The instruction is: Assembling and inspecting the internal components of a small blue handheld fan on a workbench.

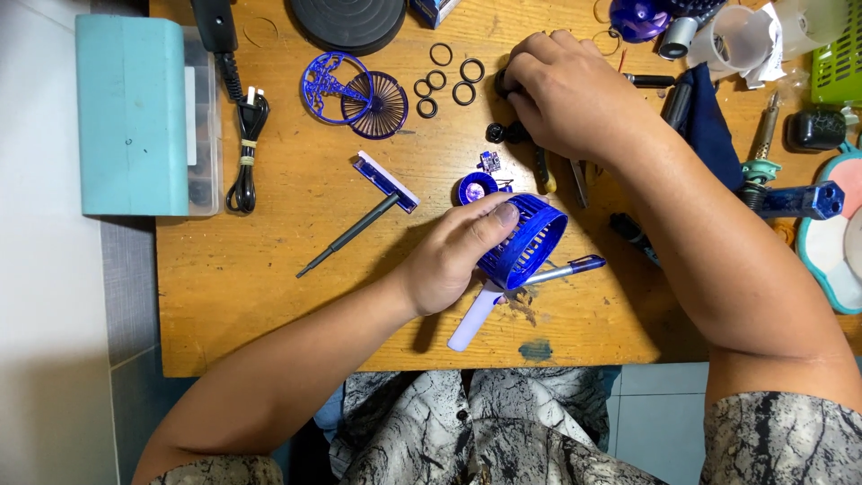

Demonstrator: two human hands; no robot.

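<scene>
Left hand is closed around a blue ribbed plastic fan cage, thumb on rim; probably light, brittle, so rim grip is best. Right hand, further away, is clenched on small black part.

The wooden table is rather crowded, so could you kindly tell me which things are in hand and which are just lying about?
In hand:
- blue fan cage, held by the left hand
- small black part, under the right hand

Lying about:
- black rings
- blue grilles
- coiled black cable
- teal box
- screwdriver
</scene>
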